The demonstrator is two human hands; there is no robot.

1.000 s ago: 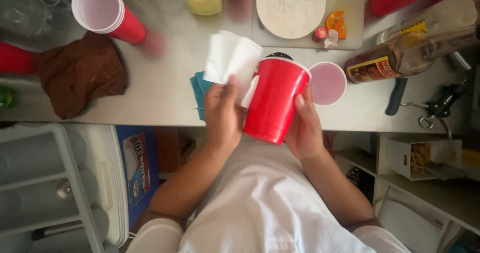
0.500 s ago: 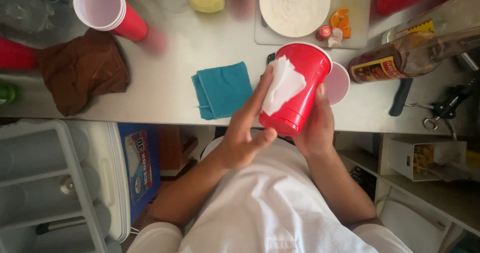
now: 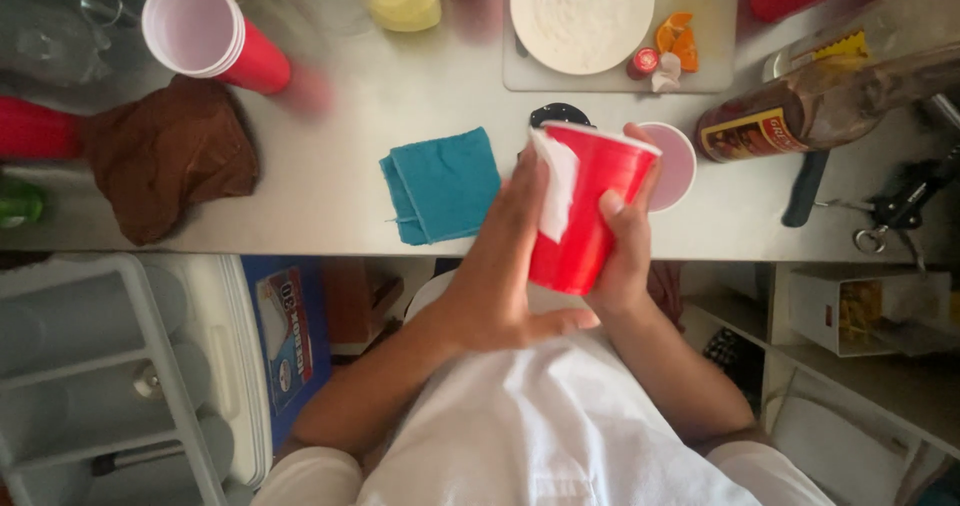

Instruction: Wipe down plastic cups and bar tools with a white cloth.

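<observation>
Head view. Right hand (image 3: 622, 251) is wrapped around the far side of the red plastic cup (image 3: 585, 211), thumb on the wall, holding it tilted just above the near edge of the steel counter (image 3: 340, 136). Left hand (image 3: 505, 266) lies flat against the cup's near side, fingers together and pressing a folded white paper towel (image 3: 556, 186) against the rim and outer wall; the thumb sticks out below the cup's base.

Progress, as I judge it: the wipe is under way at the rim and upper wall. I cannot see the cup's inside from here, so whether it has been wiped I cannot tell. The lower wall near the base shows no towel on it.

Around the hands: a teal cloth (image 3: 440, 186) lies folded on the counter just left of the cup; another cup (image 3: 672, 164) with a pale inside sits just behind my right fingers. A brown bottle (image 3: 800, 116) lies to the right, a brown rag (image 3: 165, 156) well to the left.
</observation>
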